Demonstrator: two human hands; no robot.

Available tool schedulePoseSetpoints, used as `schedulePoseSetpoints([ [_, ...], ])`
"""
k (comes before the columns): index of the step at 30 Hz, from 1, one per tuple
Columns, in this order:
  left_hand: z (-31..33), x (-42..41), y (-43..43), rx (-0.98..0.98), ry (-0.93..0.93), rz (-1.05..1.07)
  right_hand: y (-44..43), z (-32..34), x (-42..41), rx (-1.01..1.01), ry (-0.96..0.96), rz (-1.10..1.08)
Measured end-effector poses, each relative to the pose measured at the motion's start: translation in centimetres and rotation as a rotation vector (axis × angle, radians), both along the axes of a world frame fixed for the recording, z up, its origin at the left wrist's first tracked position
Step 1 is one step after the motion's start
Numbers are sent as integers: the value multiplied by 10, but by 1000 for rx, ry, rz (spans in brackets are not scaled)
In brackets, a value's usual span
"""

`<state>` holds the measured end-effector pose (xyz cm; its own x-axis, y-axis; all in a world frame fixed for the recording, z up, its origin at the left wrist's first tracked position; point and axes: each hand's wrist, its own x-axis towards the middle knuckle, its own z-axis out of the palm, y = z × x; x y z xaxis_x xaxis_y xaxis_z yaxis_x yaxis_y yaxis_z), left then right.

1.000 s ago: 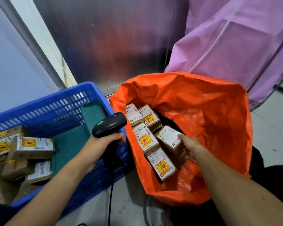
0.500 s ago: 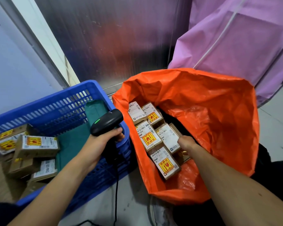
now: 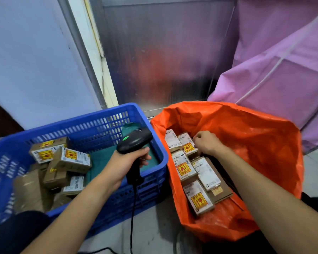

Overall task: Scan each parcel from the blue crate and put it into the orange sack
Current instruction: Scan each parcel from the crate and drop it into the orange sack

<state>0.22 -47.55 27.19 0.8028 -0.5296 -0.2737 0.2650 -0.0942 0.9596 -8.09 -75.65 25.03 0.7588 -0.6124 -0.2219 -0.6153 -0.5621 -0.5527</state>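
Observation:
The blue crate (image 3: pixel 92 116) stands at the left with several brown labelled parcels (image 3: pixel 72 159) piled in its left half on a green cloth (image 3: pixel 101 162). To its right the orange sack (image 3: pixel 255 143) gapes open, with several parcels (image 3: pixel 184 167) lying inside. My left hand (image 3: pixel 125 162) grips a black barcode scanner (image 3: pixel 134 140) above the crate's right rim. My right hand (image 3: pixel 207 143) hovers inside the sack over the far parcels. Its fingers are loosely curled and hold nothing.
A ribbed metal panel (image 3: pixel 163 61) rises behind crate and sack. A purple fabric cover (image 3: pixel 283 79) hangs at the right, close behind the sack. The scanner's black cable (image 3: pixel 132 217) drops down the crate's front to the grey floor (image 3: pixel 151 235).
My right hand let go of the parcel low in the sack and rose toward the sack's far side. The scanner in my left hand stayed over the crate's rim. The view tilted up.

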Motion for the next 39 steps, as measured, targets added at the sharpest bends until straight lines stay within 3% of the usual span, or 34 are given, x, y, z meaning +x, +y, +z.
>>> schedulePoseSetpoints([
  [7,31,9,49,-32,-1,168,64,103,43,-289,-11,430],
  [17,64,32,172,-36,-47,415,152,107,88,-443,-11,625],
  [27,86,24,280,69,-60,571,251,79,157,-402,19,809],
  [34,87,24,301,95,-66,570,318,36,200,-403,30,913],
  [39,80,50,299,114,-49,568,347,-18,219,-480,168,1034],
])
